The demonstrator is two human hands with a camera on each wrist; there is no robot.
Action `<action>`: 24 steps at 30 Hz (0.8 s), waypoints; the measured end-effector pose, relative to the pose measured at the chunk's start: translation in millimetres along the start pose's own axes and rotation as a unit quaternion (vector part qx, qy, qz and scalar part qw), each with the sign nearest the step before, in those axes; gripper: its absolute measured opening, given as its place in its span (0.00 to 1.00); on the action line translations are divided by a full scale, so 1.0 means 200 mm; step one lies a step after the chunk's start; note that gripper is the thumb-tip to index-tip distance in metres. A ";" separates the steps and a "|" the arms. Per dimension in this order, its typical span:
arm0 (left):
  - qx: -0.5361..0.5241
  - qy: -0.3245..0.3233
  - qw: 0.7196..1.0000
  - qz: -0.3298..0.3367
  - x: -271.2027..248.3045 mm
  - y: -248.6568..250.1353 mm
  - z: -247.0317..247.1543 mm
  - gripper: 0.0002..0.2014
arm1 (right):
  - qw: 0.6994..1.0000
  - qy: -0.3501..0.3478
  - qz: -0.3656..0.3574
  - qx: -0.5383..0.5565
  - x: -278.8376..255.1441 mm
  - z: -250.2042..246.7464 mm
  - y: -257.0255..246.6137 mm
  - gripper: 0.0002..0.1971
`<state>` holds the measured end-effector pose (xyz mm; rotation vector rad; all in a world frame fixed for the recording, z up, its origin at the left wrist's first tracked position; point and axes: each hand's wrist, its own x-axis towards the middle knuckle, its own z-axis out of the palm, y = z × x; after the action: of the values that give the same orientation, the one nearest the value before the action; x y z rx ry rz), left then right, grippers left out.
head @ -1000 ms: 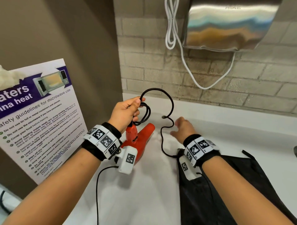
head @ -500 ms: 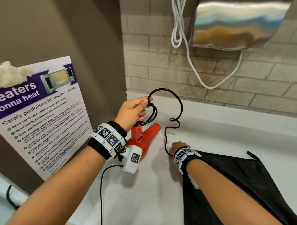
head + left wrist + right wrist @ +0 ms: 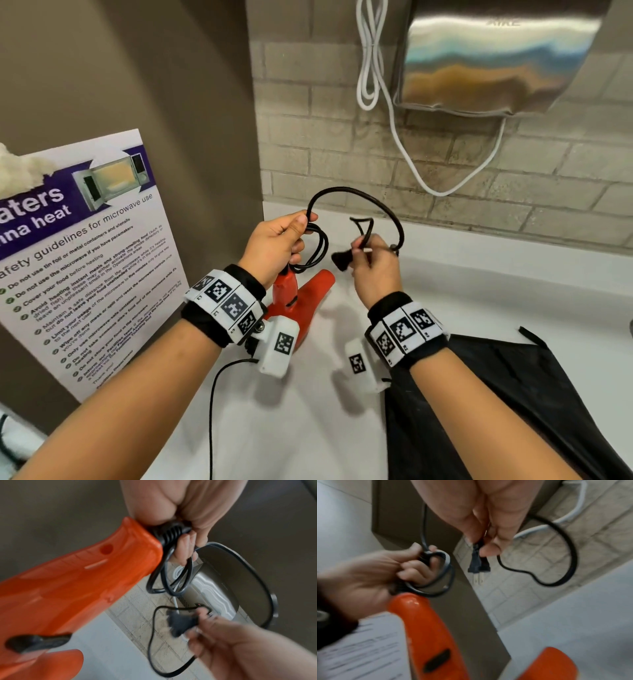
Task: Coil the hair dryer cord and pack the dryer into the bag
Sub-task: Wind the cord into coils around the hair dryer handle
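Observation:
An orange hair dryer (image 3: 301, 298) hangs nozzle-down over the white counter, its handle end up in my left hand (image 3: 277, 246). That hand grips the black strain relief (image 3: 171, 532) and small loops of the black cord (image 3: 315, 253) together. A larger cord loop (image 3: 376, 205) arcs up and over to my right hand (image 3: 373, 270), which pinches the cord just behind the black plug (image 3: 342, 260). The plug (image 3: 478, 565) points down with its prongs showing. A black bag (image 3: 513, 411) lies flat on the counter under my right forearm.
A steel hand dryer (image 3: 496, 58) with a white cable (image 3: 373, 85) hangs on the tiled wall behind. A microwave safety poster (image 3: 85, 260) leans against the brown wall on the left. The white counter (image 3: 479, 281) stretches right, with the wall ledge close behind.
My right hand rose from the counter beside the bag and took hold of the cord at the plug, lifting it level with the left hand. The left hand kept its grip.

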<state>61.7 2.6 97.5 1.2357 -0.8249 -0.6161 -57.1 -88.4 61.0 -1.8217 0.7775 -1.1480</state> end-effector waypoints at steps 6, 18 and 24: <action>-0.017 0.020 1.000 -0.004 0.01 0.00 -0.01 0.11 | 0.990 0.027 -0.088 0.110 -0.09 0.03 -0.09 0.12; -0.026 -0.051 0.998 -0.013 -0.03 0.01 0.07 0.11 | 0.991 -0.014 -0.123 -0.041 -0.08 0.10 -0.02 0.01; -0.046 -0.060 0.997 -0.022 -0.04 0.00 0.11 0.11 | 0.994 0.036 -0.081 -0.071 -0.08 0.14 -0.01 0.03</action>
<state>38.4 -3.3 98.9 1.1444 -0.8604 -0.7615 -37.2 -65.8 50.5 -2.0005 0.7809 -1.2967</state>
